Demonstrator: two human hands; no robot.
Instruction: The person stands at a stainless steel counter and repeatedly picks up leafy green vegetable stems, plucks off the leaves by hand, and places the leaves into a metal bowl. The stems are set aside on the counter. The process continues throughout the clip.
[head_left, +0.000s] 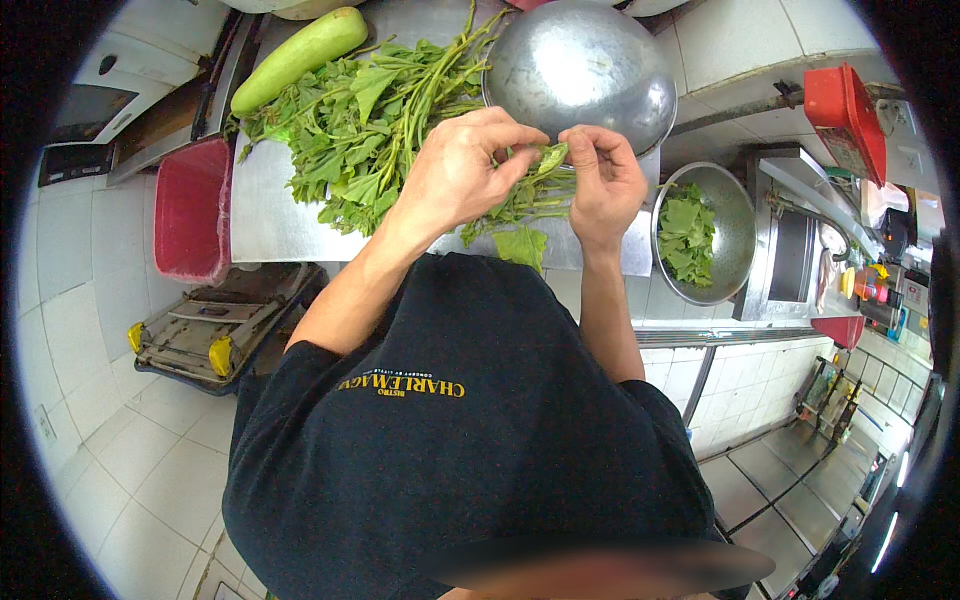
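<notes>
My left hand (472, 161) and my right hand (606, 184) meet above the steel table (277, 232), pinching a small green leafy sprig (553, 159) between their fingertips. Under and left of my left hand spreads a large pile of leafy greens (360, 112) with long stems. More stems lie below the hands, partly hidden by them. A loose green leaf (521, 246) lies at the table's near edge. To the right of my right hand, picked leaves (686, 236) rest inside a perforated steel colander (733, 225).
A pale green gourd (300, 60) lies behind the pile. An upturned metal bowl (581, 71) stands beyond my hands. At the left is a red bin (191, 214) with a liner, above a folded trolley (217, 322). A sink (791, 255) stands right of the colander.
</notes>
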